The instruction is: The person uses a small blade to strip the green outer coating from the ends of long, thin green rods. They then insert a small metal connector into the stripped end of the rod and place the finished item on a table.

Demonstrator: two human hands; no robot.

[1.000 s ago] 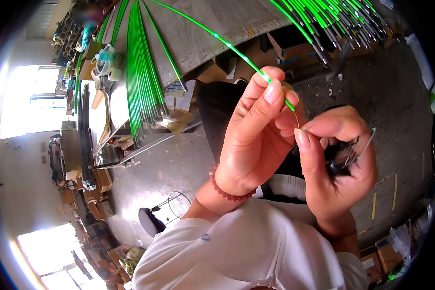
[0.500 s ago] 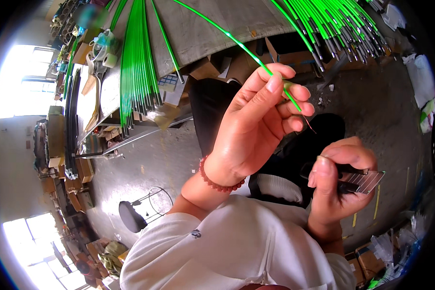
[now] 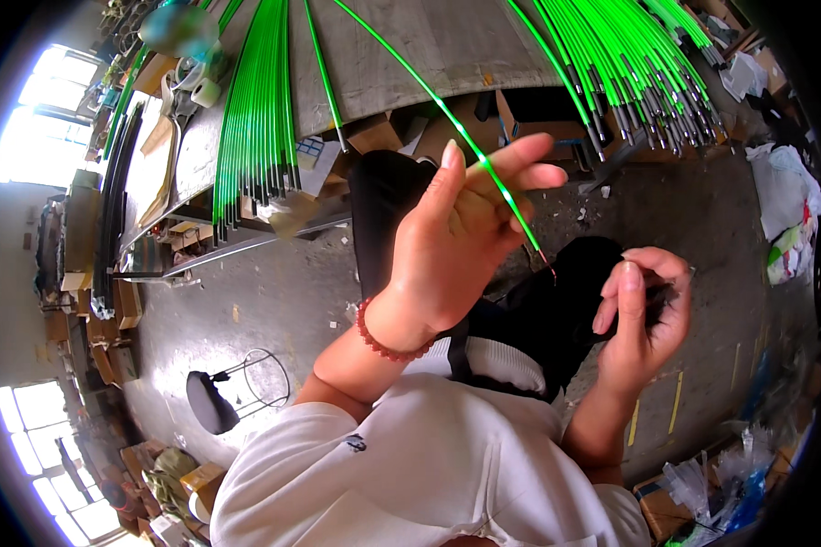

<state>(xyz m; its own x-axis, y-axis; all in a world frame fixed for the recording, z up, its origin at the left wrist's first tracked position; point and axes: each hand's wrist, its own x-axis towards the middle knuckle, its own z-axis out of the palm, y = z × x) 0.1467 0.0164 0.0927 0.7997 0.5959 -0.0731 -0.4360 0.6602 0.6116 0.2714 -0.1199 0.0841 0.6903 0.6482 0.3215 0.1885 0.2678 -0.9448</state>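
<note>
A thin green cable (image 3: 438, 102) runs down from the table across the palm of my left hand (image 3: 465, 232). The curled lower fingers keep hold of it, while the thumb is lifted and two fingers stretch to the right. Past the hand, the cable ends in a fine reddish bare wire (image 3: 547, 263). My right hand (image 3: 643, 319) is at the lower right, apart from the wire, its thumb and fingers bent together. A dark snap-off knife (image 3: 659, 304) sits in its grip, mostly hidden by the fingers; its blade does not show clearly.
Bundles of dark-tipped green cables lie at left (image 3: 257, 109) and right (image 3: 620, 82) on the grey table (image 3: 410, 55). One single cable (image 3: 325, 73) lies between them. Cardboard boxes (image 3: 374, 135) stand beneath the table. A round stool (image 3: 212, 401) stands at lower left, plastic bags (image 3: 702, 488) at lower right.
My left thumb has lifted off the cable and its upper fingers have straightened. The right hand has turned, so the knife's segmented blade is out of sight. The view has shifted slightly.
</note>
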